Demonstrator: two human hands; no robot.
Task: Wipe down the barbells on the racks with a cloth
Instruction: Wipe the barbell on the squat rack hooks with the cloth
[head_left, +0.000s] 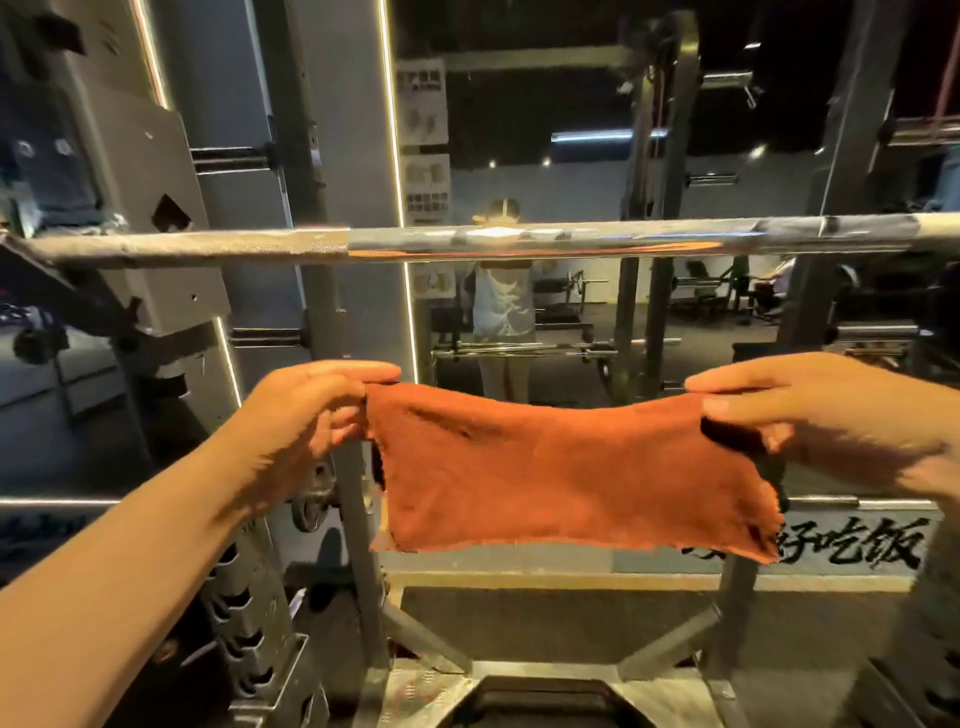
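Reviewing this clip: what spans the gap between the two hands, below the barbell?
In the head view, the orange cloth spans it; the left hand and right hand each pinch an upper corner.

A rust-orange cloth (561, 478) with frayed edges hangs spread wide, pinched at its upper corners by the left hand (306, 410) and the right hand (831, 421). Above it, and apart from it, a steel barbell (467, 241) runs level across the view. The bar's left stretch is knurled and its middle is smooth, mirroring an orange streak. Its left end meets the grey rack (150, 171).
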